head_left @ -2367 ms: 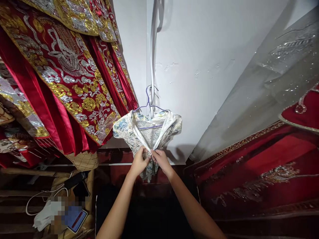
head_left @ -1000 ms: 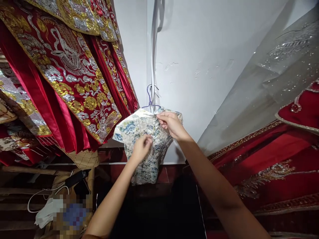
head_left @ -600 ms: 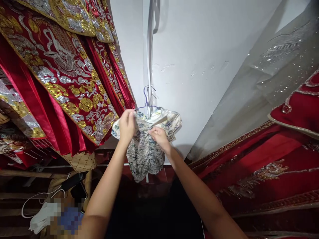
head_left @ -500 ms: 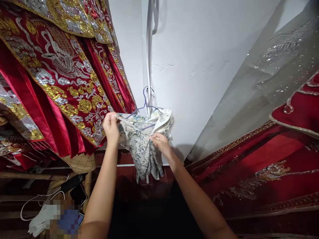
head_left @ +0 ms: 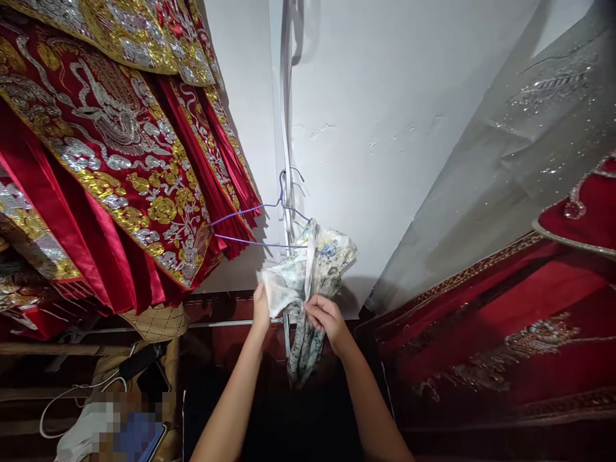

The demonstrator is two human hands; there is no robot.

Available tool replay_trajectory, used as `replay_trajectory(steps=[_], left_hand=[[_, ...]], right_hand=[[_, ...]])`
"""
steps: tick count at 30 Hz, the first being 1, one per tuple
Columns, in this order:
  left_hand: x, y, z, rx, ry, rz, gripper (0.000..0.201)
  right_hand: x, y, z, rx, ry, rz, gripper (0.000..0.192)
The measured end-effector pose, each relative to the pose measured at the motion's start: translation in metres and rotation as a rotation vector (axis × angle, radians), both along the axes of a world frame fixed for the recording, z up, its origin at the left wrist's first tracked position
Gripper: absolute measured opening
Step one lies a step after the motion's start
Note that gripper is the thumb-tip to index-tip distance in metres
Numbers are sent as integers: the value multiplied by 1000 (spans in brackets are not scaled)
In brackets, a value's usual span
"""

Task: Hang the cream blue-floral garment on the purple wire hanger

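Observation:
A pale floral garment [head_left: 332,256] hangs from the right arm of a purple wire hanger [head_left: 245,242], whose left side is bare. The hanger's hook rests near a white upright strip [head_left: 285,128] on the wall. My left hand [head_left: 261,311] is closed on the garment's loose left part, its fingers partly behind the cloth. With fingers pinched, my right hand [head_left: 325,319] grips the gathered front of the garment. Below my hands the lower cloth dangles in folds.
Red costumes with gold and silver embroidery [head_left: 120,141] hang at the left. On the right are a sheer sparkly cloth [head_left: 481,160] and red beaded fabric [head_left: 481,308]. A bamboo rack [head_left: 171,366] at lower left holds a black device [head_left: 142,359] and a white cable [head_left: 62,391].
The garment's left side has come off the hanger, baring its purple wire. My left hand has moved right and down with the cloth; my right hand has dropped lower.

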State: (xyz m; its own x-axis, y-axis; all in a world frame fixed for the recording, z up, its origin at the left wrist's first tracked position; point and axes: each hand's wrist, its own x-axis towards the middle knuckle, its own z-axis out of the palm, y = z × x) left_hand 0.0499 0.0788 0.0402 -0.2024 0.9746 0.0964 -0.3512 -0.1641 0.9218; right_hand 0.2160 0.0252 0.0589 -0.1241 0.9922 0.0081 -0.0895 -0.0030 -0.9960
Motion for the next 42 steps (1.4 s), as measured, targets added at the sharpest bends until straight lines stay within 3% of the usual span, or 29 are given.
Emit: replay_trajectory(steps=[3, 5, 8, 10, 12, 14, 16, 18, 20, 21, 24, 26, 30, 34, 38, 42], left_hand=[[12, -6, 31, 76, -13, -99, 35], [22, -15, 55, 176, 64, -189, 32], [30, -33, 86, 355, 352, -282, 25], [25, -39, 97, 394, 533, -269, 28], [12, -38, 99, 395, 658, -207, 40], [-4, -35, 91, 402, 725, -212, 55], [-18, -32, 78, 395, 734, -387, 56], [-29, -32, 64, 320, 745, -629, 35], [-39, -34, 54, 207, 835, -739, 24], [-45, -36, 52, 165, 905, -725, 29], [-68, -39, 55, 134, 1117, -540, 45], [-86, -39, 61, 136, 1256, -442, 49], [-124, -30, 71, 43, 1567, -417, 44], [-147, -5, 86, 68, 1673, -307, 24], [-140, 16, 115, 274, 1666, -57, 10], [-128, 4, 136, 358, 1645, 62, 14]], right_hand=[[15, -4, -2, 134, -222, -176, 35], [14, -7, 3, 232, -235, -220, 33], [4, -10, 15, 207, -120, -48, 39], [-1, -8, 25, 161, -60, 69, 37], [-2, -3, 38, 148, -85, 206, 33], [4, 4, 57, 158, -204, 394, 29], [12, 15, 80, 174, -366, 622, 27], [20, 30, 103, 200, -518, 804, 20], [25, 52, 120, 250, -614, 807, 13], [26, 64, 125, 300, -630, 712, 12], [27, 102, 121, 502, -590, 199, 27], [29, 121, 108, 552, -605, 32, 35], [46, 128, 86, 478, -671, 203, 37], [68, 114, 93, 419, -668, 299, 39], [73, 103, 108, 518, -660, 270, 28], [70, 99, 108, 567, -755, 209, 25]])
